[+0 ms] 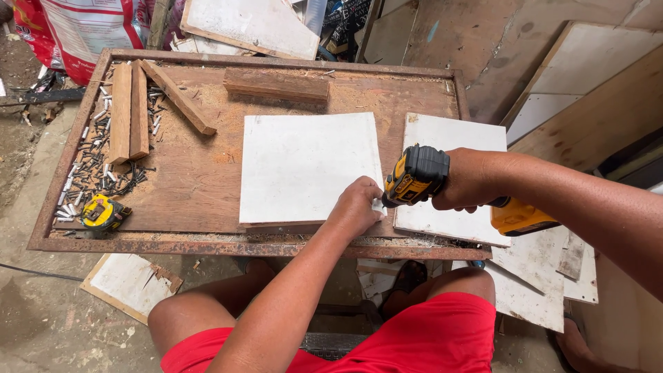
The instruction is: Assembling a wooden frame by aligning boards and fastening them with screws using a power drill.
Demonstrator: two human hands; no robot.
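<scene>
Here the right hand [464, 181] is wrapped tight around the grip of a yellow and black drill [423, 176], which is held level with its nose pointed left at the right edge of a white board [304, 166]. The left hand [357, 206] is pressed on that board's lower right corner, fingers curled together at the edge just beside the drill's tip; whether anything is pinched there cannot be told. The board lies flat in the middle of the desk [200, 186], a rusty-rimmed wooden top. A second white panel [449, 135] is seen just to the right, under the drill and partly over the desk's edge. Behind the board a wood block [276, 85] lies crosswise. At the far left three wood strips [131, 114] are laid among scattered screws [86, 183], and a yellow tape measure [102, 213] rests near the front left corner. More white offcuts [535, 276] lie lower on the right.
</scene>
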